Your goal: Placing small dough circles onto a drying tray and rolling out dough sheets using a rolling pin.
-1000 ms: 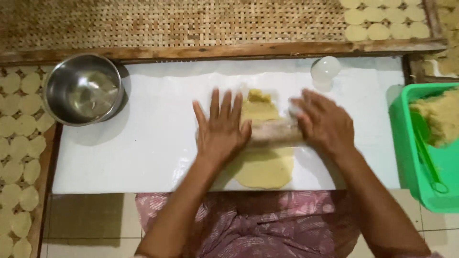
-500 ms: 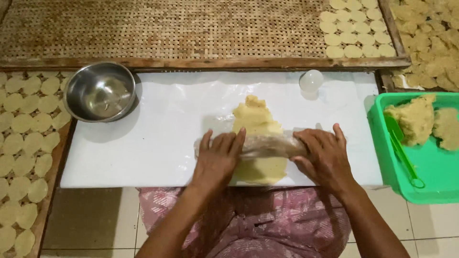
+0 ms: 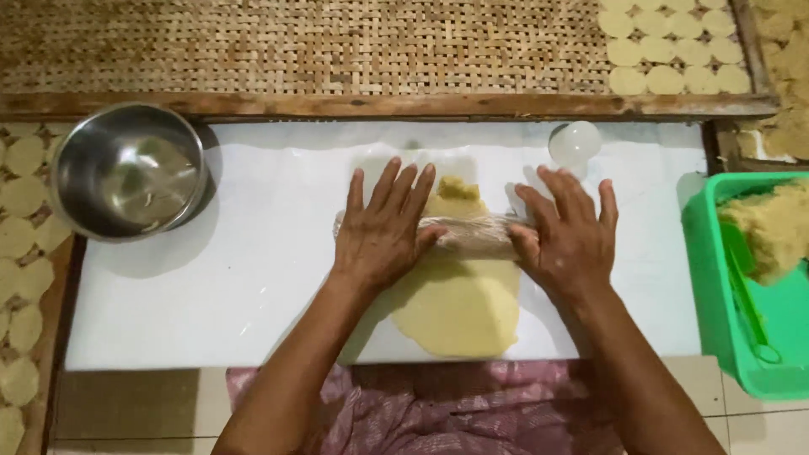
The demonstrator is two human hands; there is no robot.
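Pale yellow dough (image 3: 459, 307), green tub (image 3: 742, 354), woven tan tray (image 3: 295, 42)

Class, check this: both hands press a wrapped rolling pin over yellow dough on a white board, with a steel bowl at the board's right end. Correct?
Not quite. The head view shows the steel bowl at the white board's left end; a green tub sits on the right. Both hands, left hand and right hand, do press the rolling pin over the dough.

The rolling pin (image 3: 472, 236) is wrapped in clear plastic and lies crosswise over the dough (image 3: 459, 307). The dough is pale yellow, pressed flat and thin on the near side, with a thicker lump beyond the pin, on the white surface (image 3: 211, 286).
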